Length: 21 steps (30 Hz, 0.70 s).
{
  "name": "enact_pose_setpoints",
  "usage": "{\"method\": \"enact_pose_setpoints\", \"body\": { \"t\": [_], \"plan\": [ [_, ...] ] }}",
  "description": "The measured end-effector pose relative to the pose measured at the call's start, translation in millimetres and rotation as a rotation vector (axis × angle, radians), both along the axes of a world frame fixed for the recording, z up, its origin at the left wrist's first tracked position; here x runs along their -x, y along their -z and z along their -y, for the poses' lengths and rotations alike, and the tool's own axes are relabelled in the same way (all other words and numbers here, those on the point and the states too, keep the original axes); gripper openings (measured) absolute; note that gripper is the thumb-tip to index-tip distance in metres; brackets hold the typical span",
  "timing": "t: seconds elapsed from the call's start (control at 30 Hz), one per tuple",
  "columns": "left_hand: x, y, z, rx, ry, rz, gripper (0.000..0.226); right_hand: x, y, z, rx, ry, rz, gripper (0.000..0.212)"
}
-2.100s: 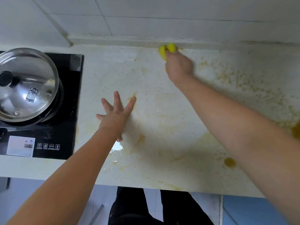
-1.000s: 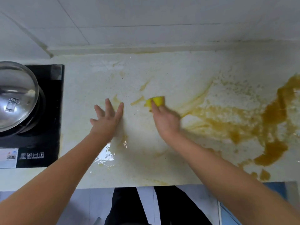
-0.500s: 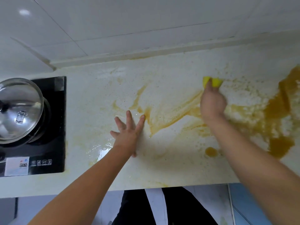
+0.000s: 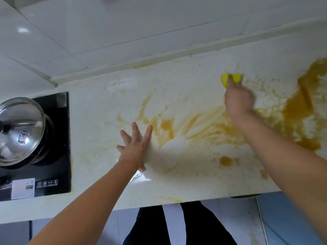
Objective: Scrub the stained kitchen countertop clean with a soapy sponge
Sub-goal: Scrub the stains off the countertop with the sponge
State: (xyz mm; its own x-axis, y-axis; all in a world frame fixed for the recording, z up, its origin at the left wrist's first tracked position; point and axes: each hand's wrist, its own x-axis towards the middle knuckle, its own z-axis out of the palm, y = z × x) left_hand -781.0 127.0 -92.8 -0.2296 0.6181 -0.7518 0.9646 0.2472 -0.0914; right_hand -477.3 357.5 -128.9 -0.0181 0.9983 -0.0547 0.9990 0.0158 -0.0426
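The pale speckled countertop (image 4: 185,85) is smeared with orange-brown stains (image 4: 297,106), thickest at the right and streaked through the middle. My right hand (image 4: 238,100) grips a yellow sponge (image 4: 231,79) and presses it on the counter far back, right of centre. Only the sponge's far edge shows past my fingers. My left hand (image 4: 135,147) lies flat on the counter with its fingers spread, left of the streaks.
A black induction cooker (image 4: 53,167) with a lidded steel pot (image 4: 20,129) sits at the left. White wall tiles (image 4: 141,23) rise behind the counter. A wet patch (image 4: 139,179) shines near the front edge, with dark trousers and floor below.
My right hand has pushed the sponge from the middle of the counter to the far right back, leaving streaks. My left hand stayed flat in place.
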Motion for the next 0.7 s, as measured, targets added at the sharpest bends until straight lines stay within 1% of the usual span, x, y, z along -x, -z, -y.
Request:
{"method": "enact_pose_setpoints", "body": {
  "t": [0.1, 0.17, 0.23, 0.3, 0.33, 0.4, 0.53, 0.6, 0.67, 0.7],
  "plan": [
    [-1.2, 0.5, -1.4, 0.008, -0.001, 0.009, 0.171, 6.1, 8.4, 52.4, -0.022, -0.003, -0.002, 0.062],
    [-1.8, 0.4, -1.6, 0.006, 0.001, 0.008, 0.170, 38.1, 13.7, 112.7, 0.052, -0.129, -0.041, 0.062],
    [-1.8, 0.4, -1.7, -0.006, -0.002, 0.006, 0.170, 81.8, 5.2, 160.8, 0.144, -0.263, -0.143, 0.062],
    [-1.1, 2.2, -1.1, -0.020, -0.003, 0.013, 0.169, 120.0, -4.4, 176.1, 0.216, -0.329, -0.194, 0.061],
    [-0.6, 2.7, -0.5, -0.028, -0.009, 0.017, 0.169, 134.2, -8.1, 168.7, 0.254, -0.352, -0.210, 0.060],
    [0.1, 3.3, -1.1, -0.042, -0.005, 0.016, 0.169, 147.4, -6.4, 132.5, 0.327, -0.307, -0.255, 0.058],
    [0.1, 1.3, -2.1, -0.037, -0.021, 0.019, 0.169, 135.9, -2.6, 55.4, 0.259, -0.094, -0.290, 0.047],
    [0.1, 0.9, -2.3, -0.038, -0.020, 0.027, 0.169, 135.7, -2.3, 40.8, 0.183, -0.044, -0.243, 0.042],
    [-0.4, 0.9, -2.3, -0.037, -0.018, 0.030, 0.169, 149.6, -5.5, 49.4, 0.130, -0.087, -0.209, 0.037],
    [-1.2, 0.3, -2.3, -0.037, -0.012, 0.027, 0.169, 158.7, -6.0, 61.9, 0.110, -0.169, -0.224, 0.034]
  ]
}}
